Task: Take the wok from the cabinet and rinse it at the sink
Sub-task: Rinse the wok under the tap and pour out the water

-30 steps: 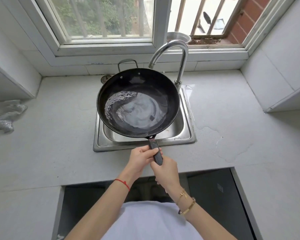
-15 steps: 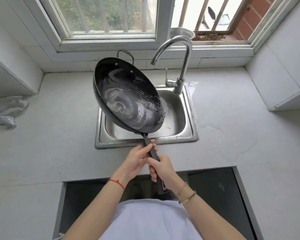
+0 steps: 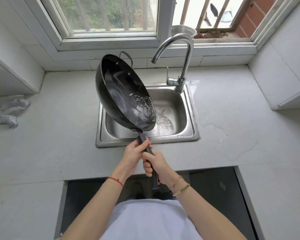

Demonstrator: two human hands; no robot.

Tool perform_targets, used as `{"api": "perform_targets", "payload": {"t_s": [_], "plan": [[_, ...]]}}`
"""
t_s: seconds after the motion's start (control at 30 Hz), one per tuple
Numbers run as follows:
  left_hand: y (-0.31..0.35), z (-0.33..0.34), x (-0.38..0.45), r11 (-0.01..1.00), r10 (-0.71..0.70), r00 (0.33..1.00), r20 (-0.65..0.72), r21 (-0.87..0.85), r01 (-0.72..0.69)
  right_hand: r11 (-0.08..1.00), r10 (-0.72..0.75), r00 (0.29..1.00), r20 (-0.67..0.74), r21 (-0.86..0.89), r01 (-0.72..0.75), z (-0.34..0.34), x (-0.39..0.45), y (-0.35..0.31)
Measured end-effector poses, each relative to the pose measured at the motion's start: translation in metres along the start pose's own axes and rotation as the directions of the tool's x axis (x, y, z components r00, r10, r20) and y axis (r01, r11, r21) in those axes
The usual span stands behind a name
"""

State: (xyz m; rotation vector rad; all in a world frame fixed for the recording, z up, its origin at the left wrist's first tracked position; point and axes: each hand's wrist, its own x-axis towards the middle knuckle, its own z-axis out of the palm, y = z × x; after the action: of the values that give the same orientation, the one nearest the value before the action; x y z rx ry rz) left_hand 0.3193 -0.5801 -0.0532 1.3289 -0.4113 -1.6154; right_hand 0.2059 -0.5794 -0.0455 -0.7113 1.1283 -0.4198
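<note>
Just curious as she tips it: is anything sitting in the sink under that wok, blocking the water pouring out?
Nothing visible. The wok hangs tilted over the sink, and the part of the basin in view holds only water.

Both hands grip the long dark handle of the black wok, the left hand nearer the pan, the right hand wrapped around it farther back toward 6 o'clock. The wok is tilted steeply over the steel sink, its rim low at 4 o'clock, and water spills from that edge into the basin. A curved faucet rises at 1 o'clock of the wok. On the grey counter, a crumpled cloth lies far off at 9 o'clock
</note>
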Motion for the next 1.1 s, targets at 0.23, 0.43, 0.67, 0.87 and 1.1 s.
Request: {"api": "perform_targets", "payload": {"t_s": [0.23, 0.43, 0.67, 0.87, 1.1], "plan": [[0.003, -0.005, -0.001, 0.988, -0.049, 0.998, 0.040, -0.143, 0.054, 0.996, 0.038, 0.998, 0.041, 0.080, -0.042, 0.009, 0.004, 0.000], [0.005, -0.003, -0.004, 0.964, -0.084, 0.989, 0.123, -0.241, 0.111, 0.978, 0.071, 0.995, 0.071, 0.190, -0.083, 0.007, 0.009, -0.001], [-0.003, -0.003, 0.002, 0.983, -0.067, 0.995, 0.073, -0.166, 0.078, 0.985, 0.071, 0.996, 0.056, 0.155, -0.079, 0.001, 0.010, 0.005], [-0.006, -0.008, 0.007, 0.987, -0.063, 0.994, 0.093, -0.142, 0.076, 0.992, 0.073, 0.996, 0.059, 0.095, -0.078, -0.005, 0.009, 0.005], [-0.009, -0.014, 0.008, 0.989, -0.082, 0.992, 0.094, -0.117, 0.093, 0.997, 0.072, 0.997, -0.041, 0.007, -0.072, -0.005, 0.007, 0.005]]}}
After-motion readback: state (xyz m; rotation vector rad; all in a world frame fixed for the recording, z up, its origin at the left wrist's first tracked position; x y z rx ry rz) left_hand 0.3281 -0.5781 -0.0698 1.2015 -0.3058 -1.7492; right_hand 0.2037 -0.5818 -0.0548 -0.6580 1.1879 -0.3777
